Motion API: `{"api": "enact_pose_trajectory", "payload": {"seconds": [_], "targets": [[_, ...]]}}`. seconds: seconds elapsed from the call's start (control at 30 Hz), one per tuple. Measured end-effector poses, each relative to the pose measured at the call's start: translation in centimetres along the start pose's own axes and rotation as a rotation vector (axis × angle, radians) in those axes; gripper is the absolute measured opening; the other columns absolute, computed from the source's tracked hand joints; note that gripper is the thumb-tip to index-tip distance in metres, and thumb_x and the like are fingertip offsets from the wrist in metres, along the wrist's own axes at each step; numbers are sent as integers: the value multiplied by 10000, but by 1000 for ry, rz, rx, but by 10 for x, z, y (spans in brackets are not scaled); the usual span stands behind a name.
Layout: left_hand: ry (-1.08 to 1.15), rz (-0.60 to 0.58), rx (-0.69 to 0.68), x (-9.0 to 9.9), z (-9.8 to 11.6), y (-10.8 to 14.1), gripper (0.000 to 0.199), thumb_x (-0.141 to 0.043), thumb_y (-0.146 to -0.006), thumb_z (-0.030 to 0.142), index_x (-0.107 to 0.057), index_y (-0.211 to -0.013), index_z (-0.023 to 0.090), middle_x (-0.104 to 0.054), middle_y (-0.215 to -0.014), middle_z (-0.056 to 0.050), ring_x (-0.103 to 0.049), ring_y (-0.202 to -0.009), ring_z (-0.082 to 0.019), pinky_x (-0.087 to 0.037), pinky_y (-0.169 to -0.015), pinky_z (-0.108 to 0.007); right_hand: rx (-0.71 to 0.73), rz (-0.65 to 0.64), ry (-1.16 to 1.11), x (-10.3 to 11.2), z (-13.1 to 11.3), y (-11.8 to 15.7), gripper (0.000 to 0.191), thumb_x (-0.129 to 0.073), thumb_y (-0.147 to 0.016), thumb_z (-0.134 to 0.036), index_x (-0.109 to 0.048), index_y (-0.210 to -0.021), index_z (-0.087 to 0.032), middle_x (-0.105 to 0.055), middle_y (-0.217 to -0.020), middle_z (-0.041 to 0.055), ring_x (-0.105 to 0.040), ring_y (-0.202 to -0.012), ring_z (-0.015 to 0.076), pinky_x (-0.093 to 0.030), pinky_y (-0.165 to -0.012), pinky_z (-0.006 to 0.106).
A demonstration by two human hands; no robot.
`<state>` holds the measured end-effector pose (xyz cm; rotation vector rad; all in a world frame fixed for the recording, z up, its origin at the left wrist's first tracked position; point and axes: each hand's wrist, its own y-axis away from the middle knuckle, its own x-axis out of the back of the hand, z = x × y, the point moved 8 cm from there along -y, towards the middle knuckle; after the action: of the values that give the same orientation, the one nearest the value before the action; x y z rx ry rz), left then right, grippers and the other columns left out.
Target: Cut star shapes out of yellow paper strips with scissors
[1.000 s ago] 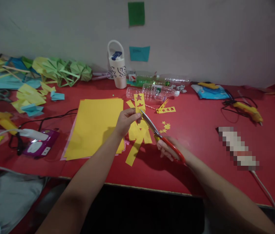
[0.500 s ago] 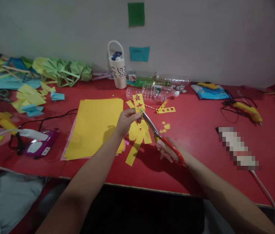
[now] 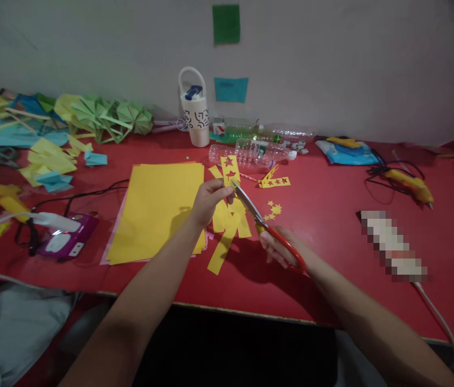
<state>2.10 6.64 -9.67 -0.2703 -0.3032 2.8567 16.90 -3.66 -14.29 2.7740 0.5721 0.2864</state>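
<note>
- Our left hand (image 3: 209,203) has the yellow strip (image 3: 229,167) pinched between thumb and fingers, right beside where the blades reach it. We'd guess that's because thin paper flops about unless it's gripped close to the blades.
- Our right hand (image 3: 274,248) is wrapped around the red handles of the scissors (image 3: 246,203), which point toward the far left with their tips at the strip. That angle probably suits the wrist (we'd hold them the same way). We can't tell how far apart the blades are.
- So the hands sit apart, left and right, with only paper and scissors bridging them.
- The strip, star-shaped holes at its far end, is over a heap of loose strips (image 3: 221,257) mid-table, likely so they're all within reach.
- Small yellow stars (image 3: 272,211) lie clustered to the right, just beyond the scissors, which seems a sensible way of separating them from the heap.
- A pierced strip (image 3: 275,182) lies farther back, near the clear bottles (image 3: 253,152).
- The stacked yellow sheets (image 3: 162,207) lie to the left, partly under our left forearm.
- The bottles and upright white tumbler (image 3: 199,126) are far back by the wall, presumably where elbows won't catch them.
</note>
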Motion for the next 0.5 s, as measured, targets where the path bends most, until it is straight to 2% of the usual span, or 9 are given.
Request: {"api": "enact_pose_trajectory", "payload": {"seconds": [0.23,0.43,0.5], "targets": [[33,16,4,4,0,-2,180,-649,-671,280,-602,-514,205,-575,-493,27,-524,-518,-104,-450,-624,-290,8,3,5,1,2,-1,511,-577,-812,-691,-438,-634,-233,-364,-342,-121,-384,-264,65,-484,-403,240],[89,87,2,9,-1,-3,154,-658,-691,287,-618,-571,199,-564,-500,42,-526,-523,-93,-453,-636,-270,-8,32,8,2,2,1,508,-578,-803,-695,-435,-644,-234,-377,-355,-116,-378,-272,69,-452,-372,231],[109,55,12,6,-3,-3,154,-664,-703,299,-631,-593,196,-583,-517,37,-538,-537,-94,-456,-643,-268,-3,43,5,2,1,1,521,-578,-790,-710,-430,-639,-234,-363,-352,-120,-366,-271,64,-450,-373,229]]}}
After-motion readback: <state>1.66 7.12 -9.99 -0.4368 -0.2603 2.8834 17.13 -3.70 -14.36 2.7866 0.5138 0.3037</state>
